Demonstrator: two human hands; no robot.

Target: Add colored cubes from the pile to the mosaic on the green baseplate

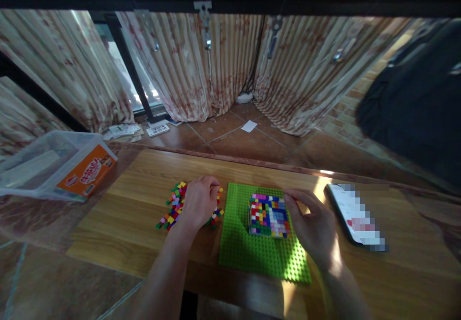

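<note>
A green studded baseplate [252, 252] lies on the wooden table. On it stands a square block [269, 215] built of many small coloured bricks. My right hand [314, 226] rests against the block's right side, fingers curled toward its top corner. My left hand [199, 201] lies palm down over a pile of loose coloured bricks [174, 207] left of the baseplate, its fingers bent into the pile. What the fingertips hold, if anything, is hidden.
A phone [356, 216] lies at the right of the baseplate. A clear plastic box [46, 166] with an orange label sits at the table's left end. Beyond the table's far edge are tiled floor, papers and curtains. A dark bag hangs at the right.
</note>
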